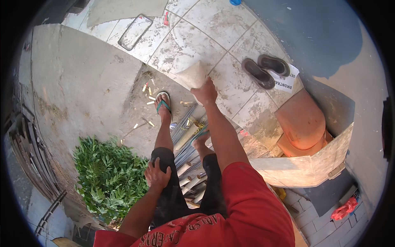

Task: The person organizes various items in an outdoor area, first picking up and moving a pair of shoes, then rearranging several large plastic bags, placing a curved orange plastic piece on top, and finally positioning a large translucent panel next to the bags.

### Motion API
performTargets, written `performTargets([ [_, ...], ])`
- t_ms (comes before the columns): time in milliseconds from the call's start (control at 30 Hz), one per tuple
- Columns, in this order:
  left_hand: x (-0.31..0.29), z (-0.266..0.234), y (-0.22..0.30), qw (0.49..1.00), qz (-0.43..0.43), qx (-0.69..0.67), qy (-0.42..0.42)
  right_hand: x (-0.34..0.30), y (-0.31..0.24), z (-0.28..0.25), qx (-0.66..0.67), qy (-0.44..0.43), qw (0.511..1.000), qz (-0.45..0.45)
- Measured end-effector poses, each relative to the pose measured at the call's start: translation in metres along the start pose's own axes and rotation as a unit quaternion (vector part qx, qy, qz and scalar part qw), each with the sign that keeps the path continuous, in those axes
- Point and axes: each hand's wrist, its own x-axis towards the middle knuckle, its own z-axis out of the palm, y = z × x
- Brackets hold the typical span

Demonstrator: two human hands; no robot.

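Note:
My right hand [204, 91] reaches out over the dirty white tiles, its fingers closed around a pale, wedge-shaped thing [192, 75]. That thing fans out ahead of my fist, close to the tile edge; whether it is a cloth, a brush or a sheet, I cannot tell. Lower down, my left hand [157, 173] rests on my left knee with fingers spread and nothing in it. My left foot in a green-strapped flip-flop [163, 102] stands on bare concrete, just below the tiles.
Beside my left leg lies a heap of leafy green branches [111, 177]. Poles and rods [191, 177] lie beneath me. Cigarette butts [150, 99] dot the concrete. Dark sandals [258, 74], a printed paper [288, 80] and an orange clay-coloured piece [302, 119] are at the right; a thin frame [135, 32] lies ahead.

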Motion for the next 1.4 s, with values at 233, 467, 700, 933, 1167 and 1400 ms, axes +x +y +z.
performTargets([
  [233,0.006,-0.018,0.017,0.999,0.011,0.044,-0.007,0.01,0.254,-0.111,0.244,0.092,0.94,0.218],
  [467,0.013,-0.019,0.012,0.997,0.019,0.071,0.0,0.043,0.297,-0.27,0.545,0.125,0.802,0.21],
  [700,0.011,-0.031,0.019,0.996,0.028,0.082,-0.004,-0.057,0.122,-0.251,0.792,0.067,0.606,-0.025],
  [933,-0.017,-0.093,0.016,0.934,0.204,-0.291,0.032,-0.241,-0.08,-0.283,0.869,-0.11,0.475,-0.083],
  [1167,-0.181,-0.394,0.078,0.682,0.361,-0.635,-0.035,-0.348,-0.224,-0.368,0.775,-0.274,0.517,-0.24],
  [1400,-0.256,-0.472,0.051,0.526,0.461,-0.715,-0.005,-0.408,-0.34,-0.412,0.637,-0.208,0.666,-0.328],
])
